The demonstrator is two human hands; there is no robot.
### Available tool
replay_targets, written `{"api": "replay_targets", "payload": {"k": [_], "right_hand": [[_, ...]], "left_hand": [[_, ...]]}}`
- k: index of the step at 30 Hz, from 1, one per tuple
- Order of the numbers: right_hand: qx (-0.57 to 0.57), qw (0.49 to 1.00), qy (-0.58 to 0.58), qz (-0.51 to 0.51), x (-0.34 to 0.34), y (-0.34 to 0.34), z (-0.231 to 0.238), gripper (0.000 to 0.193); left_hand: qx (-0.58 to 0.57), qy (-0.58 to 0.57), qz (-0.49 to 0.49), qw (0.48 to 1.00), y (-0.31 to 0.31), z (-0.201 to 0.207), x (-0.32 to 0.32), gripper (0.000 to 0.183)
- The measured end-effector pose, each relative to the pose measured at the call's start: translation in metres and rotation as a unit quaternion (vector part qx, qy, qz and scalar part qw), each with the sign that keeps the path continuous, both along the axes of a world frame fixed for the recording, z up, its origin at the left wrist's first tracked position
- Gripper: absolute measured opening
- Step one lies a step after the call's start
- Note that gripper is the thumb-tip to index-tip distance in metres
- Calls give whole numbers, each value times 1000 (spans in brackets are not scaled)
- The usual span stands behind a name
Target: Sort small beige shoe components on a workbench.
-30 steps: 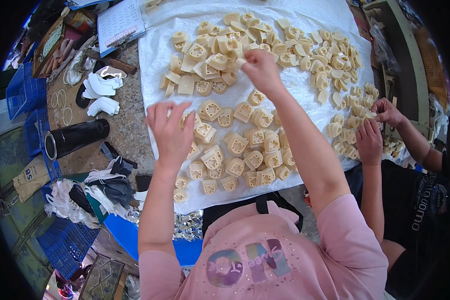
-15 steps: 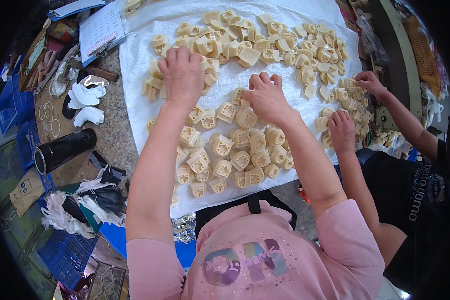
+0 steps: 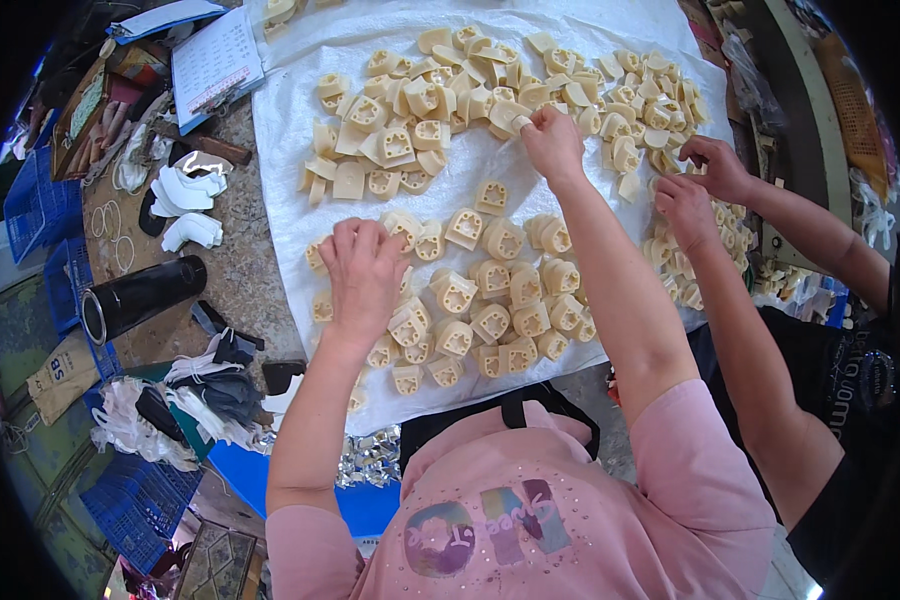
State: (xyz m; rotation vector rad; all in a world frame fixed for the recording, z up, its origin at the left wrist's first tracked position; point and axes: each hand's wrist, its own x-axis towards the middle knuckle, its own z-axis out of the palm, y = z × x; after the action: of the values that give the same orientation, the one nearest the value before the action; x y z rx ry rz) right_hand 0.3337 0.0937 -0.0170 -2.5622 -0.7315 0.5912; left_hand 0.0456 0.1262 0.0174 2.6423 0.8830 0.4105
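Note:
Many small cream moulded pieces, U-shaped with hollowed ends, lie on a white cloth (image 3: pixel 282 170). My right hand (image 3: pixel 554 142) reaches to the near edge of the far heap (image 3: pixel 450 90), its fingers pinched on a cream moulded piece (image 3: pixel 510 114). Nearer me, more pieces stand in a loose group (image 3: pixel 490 320), most with their hollowed ends up. My left hand (image 3: pixel 362 272) is at the left side of this group, fingers curled downward beside a piece (image 3: pixel 402 226). Whatever lies under those fingers is hidden.
On the right, a co-worker's two hands (image 3: pixel 705 195) handle pieces from another heap (image 3: pixel 685 105). Left of the cloth are a black cylinder (image 3: pixel 145 298), white curved parts (image 3: pixel 188 205), a paper sheet (image 3: pixel 215 70) and bundled gloves (image 3: pixel 210 395). Blue crates (image 3: pixel 140 510) stand lower left.
My left hand has come back from the far heap to the near group. My right hand has gone from the near group out to the far heap. The co-worker's hands have drawn closer together.

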Motion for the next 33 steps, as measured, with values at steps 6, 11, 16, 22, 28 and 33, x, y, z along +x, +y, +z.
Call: {"api": "replay_targets", "payload": {"k": [6,11,16,22,28,33], "right_hand": [[225,944,-187,150,-22,-10,20,16],[248,894,-266,261,-35,-48,36,17],[110,874,-260,396,-63,-65,22,13],[71,914,-133,377,-58,-77,27,21],[123,955,-155,220,-22,-35,11,22],[-11,927,-277,255,-20,0,4,22]], "left_hand": [[-11,-52,3,999,6,-8,0,26],[38,-91,24,995,34,6,39,22],[137,44,24,989,68,-27,76,17],[78,18,56,995,75,-23,73,6],[-147,-141,194,960,75,-8,48,13],[-167,-153,197,954,48,17,29,12]]}}
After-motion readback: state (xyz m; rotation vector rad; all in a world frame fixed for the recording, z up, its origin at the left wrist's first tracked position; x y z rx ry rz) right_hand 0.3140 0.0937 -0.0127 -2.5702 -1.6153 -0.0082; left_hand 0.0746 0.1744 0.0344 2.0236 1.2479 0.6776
